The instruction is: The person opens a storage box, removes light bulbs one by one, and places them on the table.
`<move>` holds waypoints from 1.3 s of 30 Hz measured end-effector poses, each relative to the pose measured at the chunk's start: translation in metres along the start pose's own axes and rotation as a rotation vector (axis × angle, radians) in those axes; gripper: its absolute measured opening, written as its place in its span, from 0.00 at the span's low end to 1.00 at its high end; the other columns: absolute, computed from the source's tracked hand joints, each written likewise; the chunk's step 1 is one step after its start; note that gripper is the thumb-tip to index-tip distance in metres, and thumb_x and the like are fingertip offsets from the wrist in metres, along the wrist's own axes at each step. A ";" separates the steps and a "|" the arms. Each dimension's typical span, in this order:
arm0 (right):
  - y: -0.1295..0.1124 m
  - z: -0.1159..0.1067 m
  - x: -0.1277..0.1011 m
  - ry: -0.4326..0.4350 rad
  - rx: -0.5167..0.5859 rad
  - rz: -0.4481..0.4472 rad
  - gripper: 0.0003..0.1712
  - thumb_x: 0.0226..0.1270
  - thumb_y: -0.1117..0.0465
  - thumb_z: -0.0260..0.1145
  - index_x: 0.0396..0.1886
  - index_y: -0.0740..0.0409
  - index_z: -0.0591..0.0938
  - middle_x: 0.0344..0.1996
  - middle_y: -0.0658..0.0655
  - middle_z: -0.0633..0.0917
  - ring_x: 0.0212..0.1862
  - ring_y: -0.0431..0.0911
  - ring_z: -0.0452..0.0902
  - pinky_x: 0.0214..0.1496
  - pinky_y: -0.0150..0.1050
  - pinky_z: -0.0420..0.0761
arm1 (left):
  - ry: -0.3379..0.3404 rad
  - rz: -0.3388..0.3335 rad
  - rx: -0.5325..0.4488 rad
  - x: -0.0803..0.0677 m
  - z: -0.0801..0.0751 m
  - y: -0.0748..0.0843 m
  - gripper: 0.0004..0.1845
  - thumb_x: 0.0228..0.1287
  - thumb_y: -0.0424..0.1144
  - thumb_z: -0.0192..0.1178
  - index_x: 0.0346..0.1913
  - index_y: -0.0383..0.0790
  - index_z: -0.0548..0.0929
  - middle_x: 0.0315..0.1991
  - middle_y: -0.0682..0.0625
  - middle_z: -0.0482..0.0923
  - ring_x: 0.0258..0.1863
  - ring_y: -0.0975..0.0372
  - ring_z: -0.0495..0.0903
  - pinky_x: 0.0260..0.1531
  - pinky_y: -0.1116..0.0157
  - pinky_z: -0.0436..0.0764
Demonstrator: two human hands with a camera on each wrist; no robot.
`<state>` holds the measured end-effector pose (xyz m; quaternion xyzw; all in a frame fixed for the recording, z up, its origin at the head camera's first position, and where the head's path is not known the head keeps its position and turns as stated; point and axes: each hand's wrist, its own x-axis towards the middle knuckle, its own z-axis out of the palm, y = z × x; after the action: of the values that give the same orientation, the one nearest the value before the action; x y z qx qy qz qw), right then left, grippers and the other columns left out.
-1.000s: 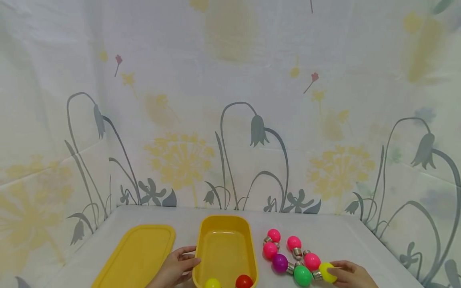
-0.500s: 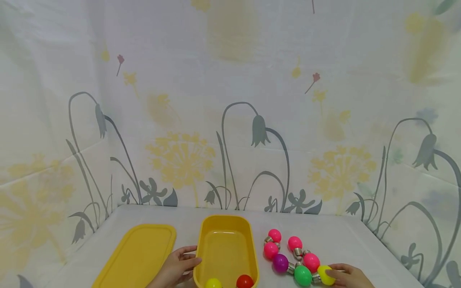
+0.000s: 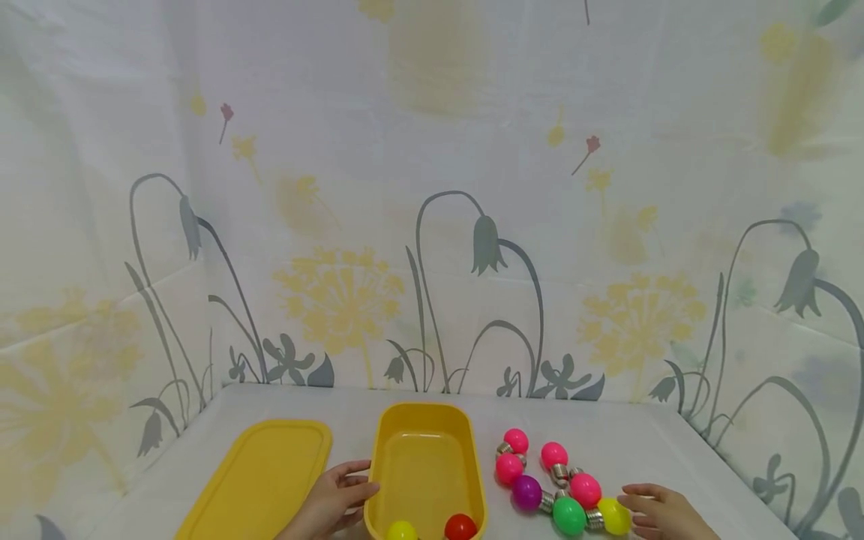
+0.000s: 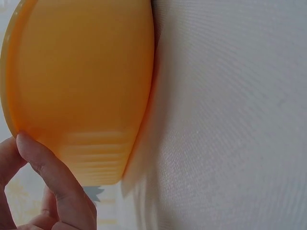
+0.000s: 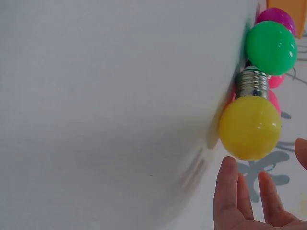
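Observation:
A yellow tub [image 3: 424, 450] stands on the table with a yellow bulb [image 3: 401, 532] and a red bulb [image 3: 461, 527] inside. My left hand [image 3: 334, 499] rests against the tub's left wall [image 4: 81, 86], fingers straight along it. To the right lie several coloured bulbs: pink [image 3: 515, 440], purple [image 3: 526, 492], green [image 3: 569, 515] and a yellow bulb [image 3: 615, 516]. My right hand [image 3: 658, 510] hovers just right of that yellow bulb [image 5: 250, 127], fingers spread and apart from it, holding nothing.
The tub's flat yellow lid [image 3: 263, 480] lies to the left of my left hand. A flowered cloth [image 3: 432, 187] hangs as a wall behind and at both sides of the white-covered table [image 3: 634, 442].
My right hand has let go of the yellow bulb and drawn back a little to the right. The left hand and the tub have not moved.

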<state>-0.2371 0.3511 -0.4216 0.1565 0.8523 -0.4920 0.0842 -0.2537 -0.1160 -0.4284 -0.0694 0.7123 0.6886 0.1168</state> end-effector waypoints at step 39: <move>-0.097 0.059 -0.012 -0.003 0.144 -0.262 0.23 0.61 0.61 0.65 0.52 0.72 0.74 0.42 0.62 0.80 0.41 0.54 0.79 0.45 0.49 0.79 | -0.008 0.032 -0.001 -0.001 0.001 -0.001 0.28 0.57 0.37 0.66 0.58 0.28 0.69 0.36 0.44 0.75 0.29 0.60 0.78 0.31 0.65 0.79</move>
<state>-0.2603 0.2526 -0.3689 0.0490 0.8279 -0.5587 0.0090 -0.2529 -0.1149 -0.4289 -0.0554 0.7125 0.6910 0.1086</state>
